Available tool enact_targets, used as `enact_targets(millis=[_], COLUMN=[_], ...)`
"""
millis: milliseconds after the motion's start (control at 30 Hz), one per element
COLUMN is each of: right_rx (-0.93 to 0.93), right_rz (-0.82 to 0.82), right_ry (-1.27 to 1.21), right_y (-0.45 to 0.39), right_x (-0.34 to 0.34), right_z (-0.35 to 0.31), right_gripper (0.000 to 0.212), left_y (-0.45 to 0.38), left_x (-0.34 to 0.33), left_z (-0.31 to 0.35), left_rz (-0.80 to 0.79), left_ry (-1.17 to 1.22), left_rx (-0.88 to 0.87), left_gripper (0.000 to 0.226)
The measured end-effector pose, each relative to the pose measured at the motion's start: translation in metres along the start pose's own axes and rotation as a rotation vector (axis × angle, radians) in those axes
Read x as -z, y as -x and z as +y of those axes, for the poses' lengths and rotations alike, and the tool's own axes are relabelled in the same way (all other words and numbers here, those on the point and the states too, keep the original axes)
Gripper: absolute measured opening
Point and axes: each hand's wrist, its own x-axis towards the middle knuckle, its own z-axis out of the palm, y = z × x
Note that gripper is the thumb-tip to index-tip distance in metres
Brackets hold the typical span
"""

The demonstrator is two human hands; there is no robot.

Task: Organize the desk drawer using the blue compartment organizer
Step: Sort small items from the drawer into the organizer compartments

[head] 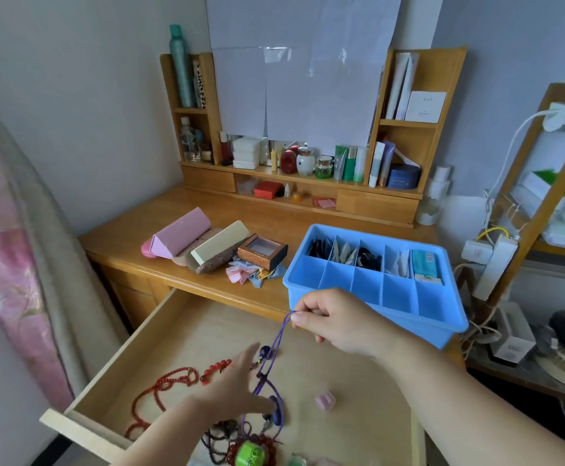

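The drawer (187,334) stands pulled out from the desk (133,243), and its pale floor is bare in the far part, behind both hands, and also to the right of them up to the right wall. The blue organizer (439,322) sits on the desk edge just behind the right hand (338,321), its near corner hanging a little over the drawer. Its five near compartments hold nothing; the far ones hold dark small things, grey packets, white pieces and a light blue box (425,264). The right hand's thumb and forefinger pinch the top of a purple cord (276,351), the other fingers are curled, and the cord hangs down from the fingertips into the drawer. The left hand (237,388) is blurred, its fingers stretched and loose, just left of the cord's lower part; I cannot tell if it touches the cord. Left of these fingers lie red beads (170,381), to their right a small pink clip (325,400), and below them dark beads (220,438) with a green piece (251,454).
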Motion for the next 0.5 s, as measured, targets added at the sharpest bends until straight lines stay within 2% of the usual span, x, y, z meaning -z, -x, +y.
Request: enact_targets(millis=[67,100,167,200,267,400,500], right_rx=[0.027,0.033,0.022,0.005,-0.042,-0.133,-0.218], right_rz=[-0.04,-0.049,-0.029,0.012,0.141,0.359,0.41], right_ry=[0.02,0.011,-0.042,-0.067,-0.139,-0.413,-0.49], right_y=[-0.002,-0.001,0.004,0.007,0.017,0.042,0.056], right_x=[-0.002,-0.003,0.001,0.006,0.019,0.038,0.031], right_z=[-0.004,-0.005,-0.003,0.0,0.01,0.048,0.078], right_gripper=[0.019,0.019,0.021,0.025,0.029,0.025,0.032], left_y=[-0.002,-0.003,-0.004,-0.006,-0.009,-0.009,-0.004], left_x=[-0.002,-0.004,-0.007,-0.008,-0.007,0.009,0.023], left_z=[0.037,0.052,0.074,0.078,0.075,0.068,0.071], left_rz=[-0.03,-0.042,-0.019,0.01,0.064,0.105,0.142], left_ry=[0.452,0.604,0.708,0.682,0.63,0.557,0.133], left_rx=[-0.242,-0.312,-0.35,-0.335,-0.269,-0.198,-0.215], left_gripper=[0.079,0.059,0.012,0.005,0.014,0.011,0.007])
